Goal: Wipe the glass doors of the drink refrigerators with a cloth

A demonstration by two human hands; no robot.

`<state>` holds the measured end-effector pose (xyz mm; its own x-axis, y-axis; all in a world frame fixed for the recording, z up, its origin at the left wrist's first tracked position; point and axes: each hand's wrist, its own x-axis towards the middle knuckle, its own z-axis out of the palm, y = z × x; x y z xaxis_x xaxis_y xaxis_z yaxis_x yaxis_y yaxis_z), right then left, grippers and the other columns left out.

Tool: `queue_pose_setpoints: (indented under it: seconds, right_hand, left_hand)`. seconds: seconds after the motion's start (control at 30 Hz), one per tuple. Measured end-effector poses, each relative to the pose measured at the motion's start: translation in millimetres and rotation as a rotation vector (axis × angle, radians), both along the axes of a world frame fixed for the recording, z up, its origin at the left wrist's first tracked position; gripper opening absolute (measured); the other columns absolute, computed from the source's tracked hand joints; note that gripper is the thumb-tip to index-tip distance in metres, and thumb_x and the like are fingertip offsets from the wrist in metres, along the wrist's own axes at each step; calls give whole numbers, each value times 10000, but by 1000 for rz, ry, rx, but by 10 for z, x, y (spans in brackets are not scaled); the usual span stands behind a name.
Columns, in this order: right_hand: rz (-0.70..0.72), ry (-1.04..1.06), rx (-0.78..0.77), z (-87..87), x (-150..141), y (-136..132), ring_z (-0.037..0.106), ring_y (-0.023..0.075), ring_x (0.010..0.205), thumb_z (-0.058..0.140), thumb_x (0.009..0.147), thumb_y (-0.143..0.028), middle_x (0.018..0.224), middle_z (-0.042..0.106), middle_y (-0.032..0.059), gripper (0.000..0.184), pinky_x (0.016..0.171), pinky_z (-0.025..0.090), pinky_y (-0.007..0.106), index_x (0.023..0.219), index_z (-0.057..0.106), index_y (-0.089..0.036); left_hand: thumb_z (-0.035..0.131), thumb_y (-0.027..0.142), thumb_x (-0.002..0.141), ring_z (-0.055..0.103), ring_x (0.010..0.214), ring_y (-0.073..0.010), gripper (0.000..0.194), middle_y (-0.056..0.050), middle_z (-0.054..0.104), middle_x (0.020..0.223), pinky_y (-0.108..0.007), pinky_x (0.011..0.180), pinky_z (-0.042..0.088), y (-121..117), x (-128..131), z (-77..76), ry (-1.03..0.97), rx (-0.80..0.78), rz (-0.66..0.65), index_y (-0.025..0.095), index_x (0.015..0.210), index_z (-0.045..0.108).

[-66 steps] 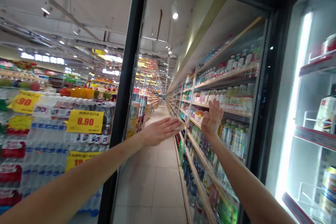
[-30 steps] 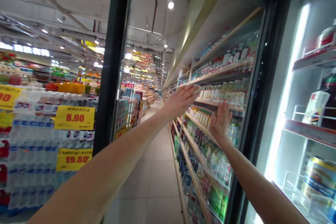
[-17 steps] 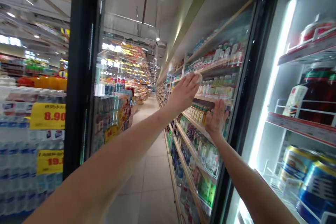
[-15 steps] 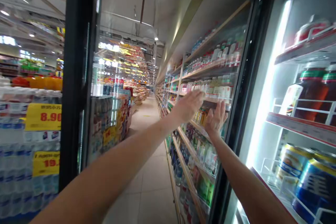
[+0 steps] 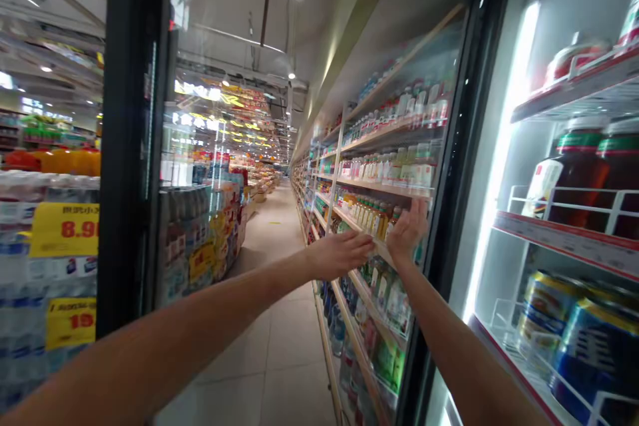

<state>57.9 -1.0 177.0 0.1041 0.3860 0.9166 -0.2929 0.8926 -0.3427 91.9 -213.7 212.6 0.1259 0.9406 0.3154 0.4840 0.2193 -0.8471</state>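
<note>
My left hand is at the glass door of a display fridge, palm towards the pane, fingers stretched out and close together. A little of what looks like a white cloth shows at its fingertips; most of it is hidden under the hand. My right hand is raised against the same pane near the door's black frame, with its fingers up and apart, holding nothing. Rows of bottles appear in the glass behind both hands.
At the right, the lit fridge holds dark bottles and blue-and-gold cans on wire-fronted shelves. Left of the door's black outer edge, stacked water bottles carry yellow price signs. An aisle floor shows through the pane.
My left hand rises across the pane to the right, then comes back down and slightly left. The right hand stays against the glass. The view turns right, showing more of the fridge shelves.
</note>
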Motion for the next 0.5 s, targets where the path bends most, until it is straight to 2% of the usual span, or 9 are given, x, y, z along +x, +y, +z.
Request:
queue_pose_setpoints:
  seconds: [0.03,0.13,0.17,0.2,0.3,0.33,0.37,0.5]
  right_hand:
    - [-4,3,-1,2,-1,0,320,270,1297,239,886,-335,1367,407,173,501,1011,263,548,1297,427,-119]
    - [-6,8,-11,9,-9,-6,320,268,1298,244,878,-339,1367,403,185,508,1017,258,539,1283,439,-101]
    - [-4,7,-16,11,-11,-8,320,266,1299,247,875,-335,1367,403,185,508,1020,257,535,1282,438,-99]
    - [-6,7,-21,13,-13,-10,323,265,1298,253,871,-332,1367,405,181,505,1022,257,533,1280,440,-103]
    - [-19,8,-26,13,-11,-14,340,262,1292,271,862,-321,1365,415,161,491,1020,264,530,1276,451,-129]
    - [-21,7,-25,12,-8,-16,342,263,1291,275,859,-317,1363,418,161,489,1019,265,532,1275,453,-132]
    - [-22,7,-22,11,-5,-17,343,265,1291,278,856,-314,1360,420,165,490,1018,265,534,1275,454,-130]
    - [-24,14,-4,0,-2,-21,331,276,1294,287,851,-305,1362,410,177,492,1014,260,537,1282,444,-127]
  left_hand:
    - [353,180,881,311,1311,-174,381,-41,405,1390,-335,1106,223,-80,9,14,4,39,10,170,1241,477]
    - [349,120,863,244,1341,-209,431,-86,322,1434,-401,1106,213,-305,58,142,-8,411,126,137,1288,416]
    - [355,115,858,216,1350,-221,445,-91,308,1440,-416,1105,211,-371,76,140,-10,470,149,133,1300,400]
    - [367,126,855,199,1355,-223,454,-87,307,1440,-415,1104,214,-435,92,97,-10,446,151,134,1308,389]
    - [384,179,861,227,1347,-169,447,-33,359,1418,-332,1108,226,-640,127,-171,2,86,72,174,1307,398]
    - [382,184,862,238,1342,-155,446,-23,360,1417,-319,1110,221,-719,134,-244,1,18,62,185,1308,398]
    - [380,180,863,237,1343,-151,453,-22,346,1425,-322,1115,211,-803,138,-288,-7,22,74,189,1316,386]
    - [355,87,849,192,1357,-156,545,-48,276,1457,-369,1127,171,-1142,159,-333,-50,375,198,185,1378,263]
